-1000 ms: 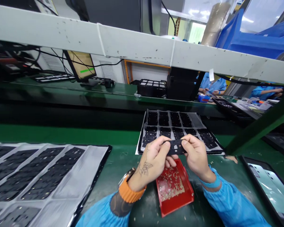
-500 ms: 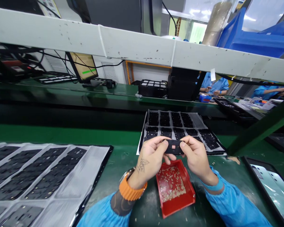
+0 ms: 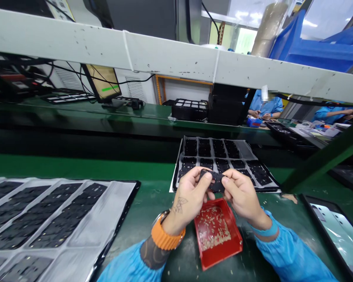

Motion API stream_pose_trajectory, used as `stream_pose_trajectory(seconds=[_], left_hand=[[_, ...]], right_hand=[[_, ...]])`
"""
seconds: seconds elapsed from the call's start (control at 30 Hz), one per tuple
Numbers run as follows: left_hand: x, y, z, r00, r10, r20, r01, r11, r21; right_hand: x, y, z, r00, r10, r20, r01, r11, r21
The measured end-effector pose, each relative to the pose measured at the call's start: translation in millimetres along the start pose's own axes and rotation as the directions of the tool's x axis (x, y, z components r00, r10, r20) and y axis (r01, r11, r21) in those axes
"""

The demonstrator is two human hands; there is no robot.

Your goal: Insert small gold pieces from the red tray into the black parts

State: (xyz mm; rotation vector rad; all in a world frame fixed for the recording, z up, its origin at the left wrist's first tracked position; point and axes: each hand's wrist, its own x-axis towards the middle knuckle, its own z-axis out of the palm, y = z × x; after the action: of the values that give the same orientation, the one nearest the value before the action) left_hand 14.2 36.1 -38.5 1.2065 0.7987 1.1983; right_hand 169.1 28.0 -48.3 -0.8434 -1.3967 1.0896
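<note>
Bench (image 3: 132, 219) and shelf beam (image 3: 170, 56): no legible lettering.
Monitor screen (image 3: 101, 80): green bar on a yellowish ground; too small to read.
Wall sheet (image 3: 64, 11): partly hidden behind the beam; printing undecipherable.
White tag (image 3: 264, 93): blurred, unreadable.

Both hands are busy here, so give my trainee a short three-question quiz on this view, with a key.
1. What are the left hand and right hand holding between them?
2. True or false: the red tray has nothing in it.
3. What colour is the watch strap on the left arm? A) blue; B) white; C) orange.

Key: 1. A small black part. 2. False: it holds many small pale pieces. 3. C.
</note>
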Motion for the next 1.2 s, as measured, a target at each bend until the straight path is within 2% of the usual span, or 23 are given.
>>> stream_pose_trajectory(seconds=[0.1,0.17,0.27,0.37,0.5,0.63,0.77,1.0,1.2], left_hand=[[-1.1,-3.6,2.1,0.999,0.003,0.053,-0.004,1.0,0.017],[-1.4,-1.0,0.9,1.0,0.011,-0.006,-0.011,1.0,0.021],[-0.4,7.1,-2.9,0.995,0.028,-0.094,-0.023,0.998,0.057],[1.0,12.5,-6.5,0.992,0.089,-0.084,-0.072,0.979,0.192],[1.2,11.2,-9.4,0.983,0.183,-0.019,-0.162,0.908,0.387],[0.2,7.6,-11.3,0.975,0.221,0.003,-0.192,0.838,0.511],[-0.4,9.5,-11.1,0.958,0.285,0.04,-0.247,0.744,0.621],[-3.2,13.2,-6.8,0.909,0.395,0.131,-0.362,0.596,0.716],[-5.2,7.4,-4.0,0.905,0.386,0.179,-0.375,0.523,0.765]], right_hand=[[1.2,1.5,-0.2,0.997,0.07,0.021,-0.071,0.995,0.07],[2.1,0.2,-1.0,0.993,0.08,0.089,-0.086,0.994,0.062],[3.6,-4.3,-4.1,0.987,0.041,0.156,-0.04,0.999,-0.01],[4.8,-9.1,-7.9,0.991,0.003,0.137,0.009,0.996,-0.086],[5.0,-13.0,-10.8,0.99,-0.03,0.141,0.06,0.976,-0.209],[4.4,-13.7,-12.1,0.982,0.012,0.187,0.046,0.951,-0.305],[4.1,-14.9,-13.6,0.974,0.045,0.221,0.032,0.942,-0.333],[5.4,-14.2,-14.9,0.962,0.061,0.266,0.055,0.911,-0.408],[6.9,-11.0,-13.5,0.955,-0.038,0.295,0.195,0.829,-0.524]])
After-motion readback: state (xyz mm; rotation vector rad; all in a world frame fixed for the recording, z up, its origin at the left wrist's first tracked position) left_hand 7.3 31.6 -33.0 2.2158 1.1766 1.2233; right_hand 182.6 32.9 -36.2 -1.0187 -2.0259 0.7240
